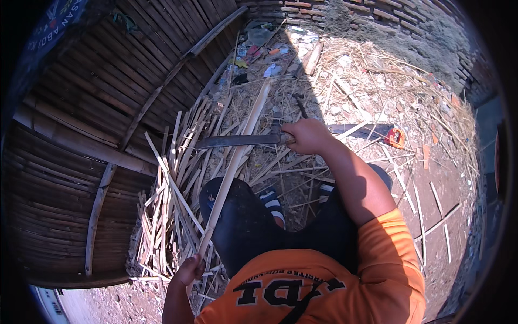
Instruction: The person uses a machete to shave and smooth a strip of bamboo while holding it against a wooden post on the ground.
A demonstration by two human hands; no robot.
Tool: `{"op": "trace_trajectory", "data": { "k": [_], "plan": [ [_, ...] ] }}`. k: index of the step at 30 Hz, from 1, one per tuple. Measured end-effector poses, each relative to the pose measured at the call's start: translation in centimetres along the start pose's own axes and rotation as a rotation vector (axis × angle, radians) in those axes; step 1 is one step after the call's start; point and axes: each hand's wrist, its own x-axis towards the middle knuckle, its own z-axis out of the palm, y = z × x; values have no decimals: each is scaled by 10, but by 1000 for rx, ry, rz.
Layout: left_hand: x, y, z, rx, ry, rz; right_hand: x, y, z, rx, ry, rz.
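1. Pale bamboo is what you are working: a long split bamboo strip (233, 170) is running from your left hand (189, 270), low beside your left knee, up and away over the ground toward the litter at the far wall.
2. Your left hand's fingers are wrapping tight around the strip's near end, which looks like a way of keeping it steady and angled across your leg while the blade meets it.
3. Your right hand (308, 136) is gripping the handle of a machete (237, 141), fingers closed fully round it. The dark blade is lying crosswise, pointing left of that hand, and is crossing the strip about midway along it; whether the edge is biting in or only resting on it, I cannot tell.
4. You are sitting low with dark trousers under the strip, so your knee seems to be serving as the rest.
5. Left of the strip, a heap of cut bamboo slats (167, 205) is lying fanned out on the ground, within easy reach of the left hand.
6. Further left of that heap, a woven bamboo panel (81, 135) is standing curved in the picture.
7. Right of the machete hand, an orange-handled tool (395, 136) is lying on the dirt with a dark flat piece beside it.
8. Beyond the strip's far tip, scraps of coloured wrappers and plastic (264, 46) are scattered at the foot of a brick wall (377, 16); their shapes are crumpled, in blue, red and white.
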Motion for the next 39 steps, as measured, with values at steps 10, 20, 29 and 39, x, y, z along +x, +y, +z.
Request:
{"op": "trace_trajectory", "data": {
  "k": [10, 20, 29, 39],
  "plan": [
    [-8, 21, 16, -27, -39, -13, 5, 24, 11, 292, 146, 242],
    [-2, 53, 69, 335, 189, 199, -6, -46, 14, 14, -97, -225],
    [3, 77, 66, 198, 95, 139, 2, -36, 27, 25, -48, -85],
    [-2, 92, 70, 450, 270, 245, 9, 18, 23, 30, 135, 161]
  ]
}}
